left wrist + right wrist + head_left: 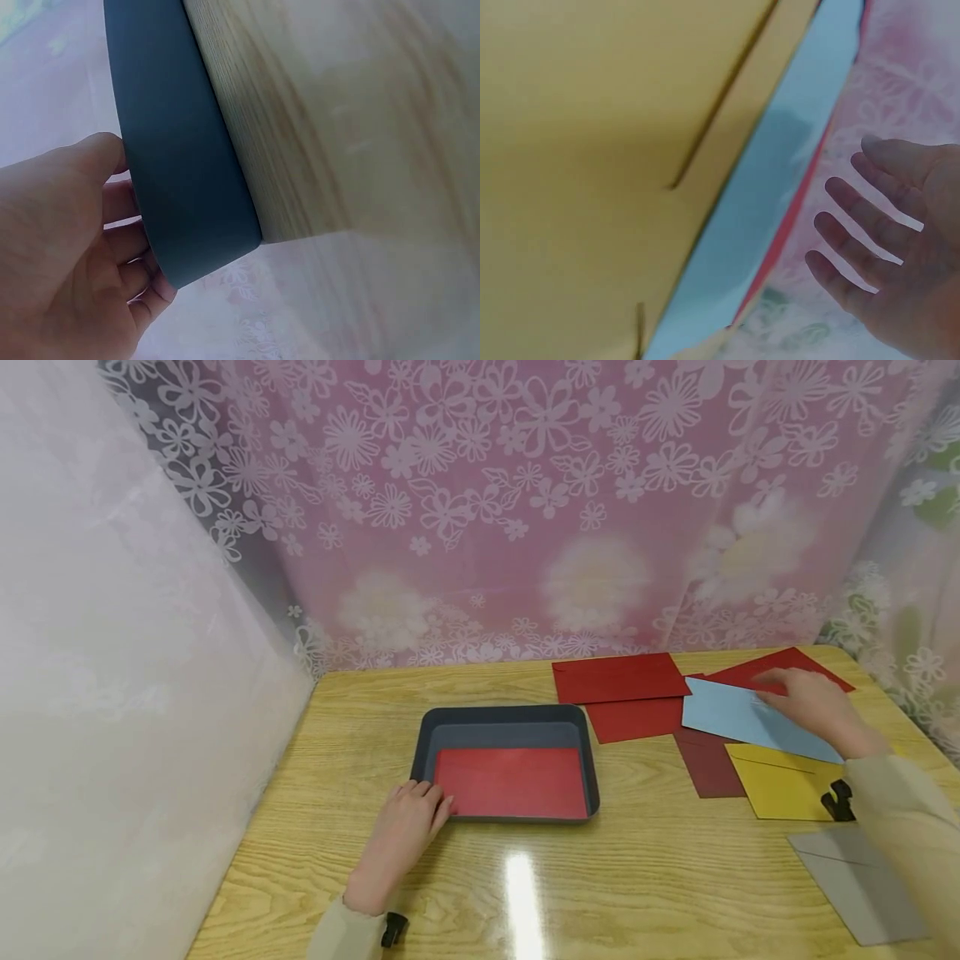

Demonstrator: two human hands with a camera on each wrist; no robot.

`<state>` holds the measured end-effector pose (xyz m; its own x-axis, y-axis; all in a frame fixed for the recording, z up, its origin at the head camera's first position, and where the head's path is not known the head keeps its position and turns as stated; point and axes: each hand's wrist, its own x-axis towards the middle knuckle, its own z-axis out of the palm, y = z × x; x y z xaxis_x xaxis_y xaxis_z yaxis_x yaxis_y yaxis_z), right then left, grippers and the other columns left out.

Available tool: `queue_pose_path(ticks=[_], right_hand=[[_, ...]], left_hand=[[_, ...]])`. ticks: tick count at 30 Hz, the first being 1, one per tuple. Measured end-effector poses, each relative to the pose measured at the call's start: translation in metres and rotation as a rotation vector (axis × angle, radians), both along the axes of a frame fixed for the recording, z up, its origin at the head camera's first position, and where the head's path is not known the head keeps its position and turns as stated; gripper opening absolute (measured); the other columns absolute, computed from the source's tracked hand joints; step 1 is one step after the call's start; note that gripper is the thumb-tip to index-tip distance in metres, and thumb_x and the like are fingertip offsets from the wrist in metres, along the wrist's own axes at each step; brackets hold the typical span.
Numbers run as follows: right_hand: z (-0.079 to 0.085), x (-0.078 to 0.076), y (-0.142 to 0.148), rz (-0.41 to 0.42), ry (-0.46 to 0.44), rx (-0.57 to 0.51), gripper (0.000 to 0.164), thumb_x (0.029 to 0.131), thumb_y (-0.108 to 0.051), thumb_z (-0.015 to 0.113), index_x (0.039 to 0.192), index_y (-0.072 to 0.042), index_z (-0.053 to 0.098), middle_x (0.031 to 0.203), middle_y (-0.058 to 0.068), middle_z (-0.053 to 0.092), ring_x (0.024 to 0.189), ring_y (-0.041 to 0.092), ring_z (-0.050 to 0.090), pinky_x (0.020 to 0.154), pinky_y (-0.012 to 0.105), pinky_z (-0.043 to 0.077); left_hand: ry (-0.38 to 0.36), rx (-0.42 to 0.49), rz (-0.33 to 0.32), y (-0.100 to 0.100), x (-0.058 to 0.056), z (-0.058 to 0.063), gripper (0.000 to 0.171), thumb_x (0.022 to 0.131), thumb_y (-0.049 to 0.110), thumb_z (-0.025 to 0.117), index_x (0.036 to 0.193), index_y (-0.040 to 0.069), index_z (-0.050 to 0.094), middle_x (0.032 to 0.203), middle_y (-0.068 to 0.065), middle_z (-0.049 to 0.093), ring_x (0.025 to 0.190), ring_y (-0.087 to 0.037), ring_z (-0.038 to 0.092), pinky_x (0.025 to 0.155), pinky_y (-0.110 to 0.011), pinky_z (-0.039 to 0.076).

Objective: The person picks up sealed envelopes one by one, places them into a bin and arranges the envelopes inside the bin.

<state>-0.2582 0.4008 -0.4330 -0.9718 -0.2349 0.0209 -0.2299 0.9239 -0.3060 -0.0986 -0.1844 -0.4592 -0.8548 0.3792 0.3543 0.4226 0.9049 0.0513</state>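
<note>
My left hand [408, 818] is at the near left corner of a dark grey tray [495, 714], its fingers bent over the rim. In the left wrist view the fingertips are hidden behind the tray wall [172, 142]. A red envelope [510, 783] lies inside the tray, close to the left thumb. My right hand [817, 706] hovers over a light blue envelope [735, 710], fingers spread and holding nothing. Also in the right wrist view, the right hand [900, 232] is apart from the blue envelope [742, 195] and the yellow envelope [592, 187].
Overlapping red envelopes [622, 678] lie behind and right of the tray, with another red envelope [817, 668] at the far right. A maroon envelope [712, 768] and a grey envelope [855, 877] lie nearer. A flowered curtain [480, 527] stands behind the wooden table [637, 877].
</note>
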Motion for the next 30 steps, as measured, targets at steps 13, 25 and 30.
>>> queue_pose_path(ticks=[13,25,30], right_hand=[[-0.016,-0.004,0.017,-0.037,-0.102,0.049,0.081,0.086,-0.046,0.078,0.127,0.019,0.054,0.123,0.043,0.050,0.114,0.058,0.041,0.093,0.071,0.037],[-0.016,-0.011,0.021,-0.037,-0.149,0.033,0.077,0.079,-0.047,0.084,0.105,0.018,0.053,0.096,0.030,0.058,0.089,0.042,0.053,0.079,0.056,0.048],[-0.017,-0.009,0.022,-0.060,-0.205,-0.053,0.069,0.088,-0.045,0.077,0.107,0.014,0.047,0.101,0.033,0.056,0.092,0.045,0.052,0.079,0.057,0.047]], left_hand=[[0.000,0.006,0.000,0.001,0.001,0.000,0.023,0.098,0.023,0.069,0.078,0.014,0.065,0.070,0.002,0.056,0.068,-0.019,0.053,0.070,-0.035,0.044],[0.002,-0.003,0.005,0.002,-0.001,0.000,0.022,0.098,0.024,0.069,0.079,0.014,0.067,0.071,0.002,0.058,0.069,-0.020,0.055,0.069,-0.034,0.044],[0.004,-0.003,0.009,0.002,-0.001,-0.001,0.022,0.098,0.024,0.069,0.079,0.014,0.067,0.071,0.001,0.059,0.068,-0.020,0.056,0.069,-0.034,0.043]])
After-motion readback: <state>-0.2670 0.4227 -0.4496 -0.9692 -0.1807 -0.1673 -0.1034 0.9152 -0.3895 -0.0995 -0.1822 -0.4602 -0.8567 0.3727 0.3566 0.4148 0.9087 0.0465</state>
